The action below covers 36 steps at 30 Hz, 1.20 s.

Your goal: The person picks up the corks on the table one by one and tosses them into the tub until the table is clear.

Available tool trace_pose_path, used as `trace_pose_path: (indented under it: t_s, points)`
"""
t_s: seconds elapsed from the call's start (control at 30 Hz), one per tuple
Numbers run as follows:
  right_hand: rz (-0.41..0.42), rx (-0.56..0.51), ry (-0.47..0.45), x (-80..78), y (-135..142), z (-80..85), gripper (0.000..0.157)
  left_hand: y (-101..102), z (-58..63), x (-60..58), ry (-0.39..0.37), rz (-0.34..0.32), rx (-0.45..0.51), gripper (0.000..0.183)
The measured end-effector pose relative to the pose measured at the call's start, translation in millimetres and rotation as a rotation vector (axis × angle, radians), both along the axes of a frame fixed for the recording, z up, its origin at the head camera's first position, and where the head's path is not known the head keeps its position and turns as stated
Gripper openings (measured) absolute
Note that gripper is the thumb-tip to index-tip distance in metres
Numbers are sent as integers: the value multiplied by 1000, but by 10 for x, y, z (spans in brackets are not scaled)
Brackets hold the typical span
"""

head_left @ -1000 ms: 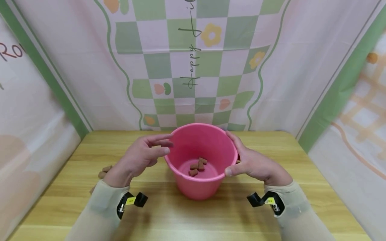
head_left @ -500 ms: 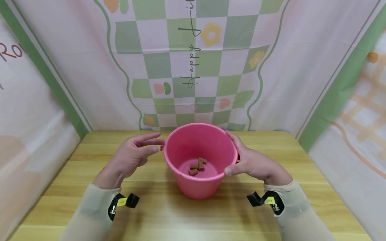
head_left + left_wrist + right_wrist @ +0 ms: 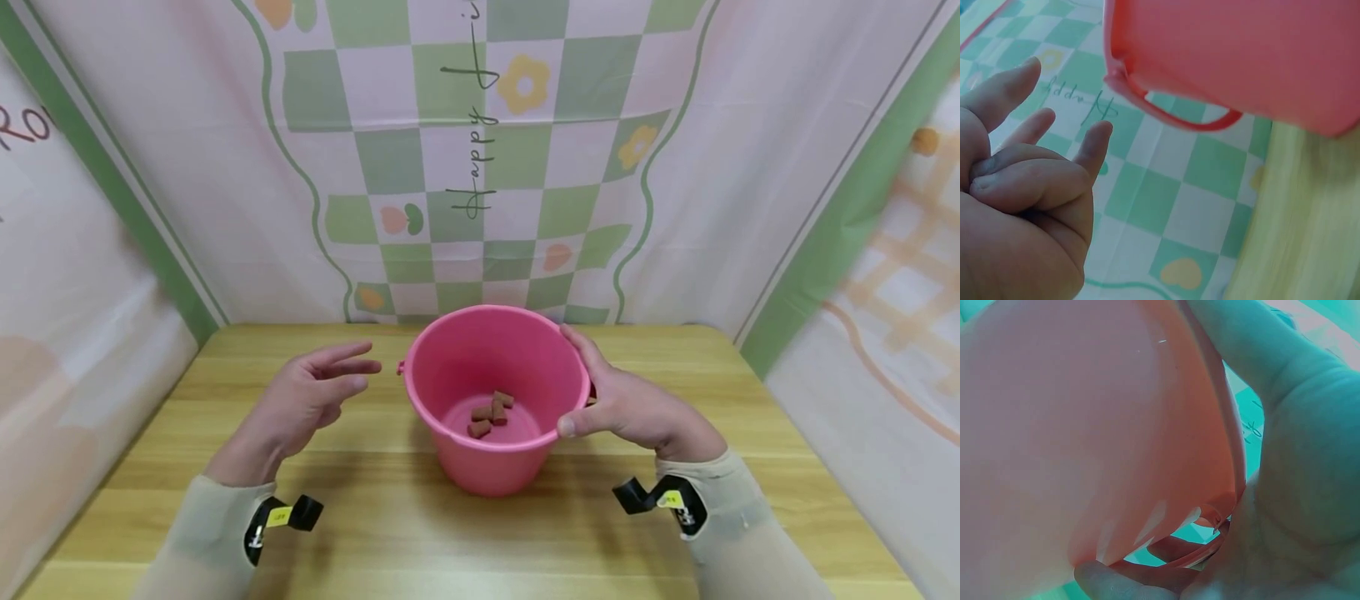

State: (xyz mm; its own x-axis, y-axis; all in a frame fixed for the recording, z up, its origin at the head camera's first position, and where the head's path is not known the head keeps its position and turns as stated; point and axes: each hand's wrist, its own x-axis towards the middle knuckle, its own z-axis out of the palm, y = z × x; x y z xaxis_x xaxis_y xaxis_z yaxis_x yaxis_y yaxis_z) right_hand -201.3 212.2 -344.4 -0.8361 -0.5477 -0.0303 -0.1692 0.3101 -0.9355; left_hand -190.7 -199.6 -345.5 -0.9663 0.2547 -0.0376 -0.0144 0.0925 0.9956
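A pink bucket (image 3: 491, 467) stands upright on the wooden table, with several small brown blocks (image 3: 481, 414) on its bottom. My right hand (image 3: 637, 408) holds the bucket's right side. Its thumb lies at the rim and its other fingers reach round the outer wall, where the right wrist view shows the fingertips (image 3: 1100, 578) against the plastic. Left of the bucket, my left hand (image 3: 307, 400) is apart from it and holds nothing, some fingers stretched out and others bent in. The bucket's pink handle (image 3: 1191, 122) hangs along its outer side in the left wrist view.
The wooden table (image 3: 480, 550) reaches back to a hanging cloth (image 3: 517, 158) with green and white checks. More cloth (image 3: 90, 275) hangs along the left side, and a patterned one (image 3: 900, 333) on the right.
My left hand has moved left, away from the bucket's rim, and its arm now hides the brown blocks that lay on the table there. The right hand and the bucket have stayed put.
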Motion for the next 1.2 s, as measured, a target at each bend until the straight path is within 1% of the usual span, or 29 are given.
trace_pose_path:
  t_s: [0.17, 0.3, 0.4, 0.57, 0.73, 0.83, 0.97, 1.1, 1.2]
  points:
    - [17, -12, 16, -11, 0, -5, 122, -158, -81, 34, 12, 34, 3, 53]
    - [14, -10, 12, -4, -3, -1, 121, -295, -127, 64, 6, 60, -19, 55]
    - [13, -14, 8, 1, -8, 0, 120, -401, -175, 98, -13, 77, -13, 57]
    - [12, -15, 4, -1, -8, -1, 119, -574, -309, 162, -32, 84, 49, 56]
    - [7, -16, 2, 1, -7, -3, 118, -756, -423, 215, -37, 107, 98, 38]
    - [7, -19, -2, 1, -13, -7, 119, -861, -484, 247, -60, 134, 119, 30]
    - [8, -24, -6, -2, -19, -13, 119, -992, -543, 283, -66, 167, 140, 29]
    - [10, -26, 2, -3, -15, -16, 119, -1119, -585, 299, -23, 171, 182, 33]
    - [10, -26, 4, -5, -12, -17, 118, -1209, -611, 308, -5, 167, 217, 37]
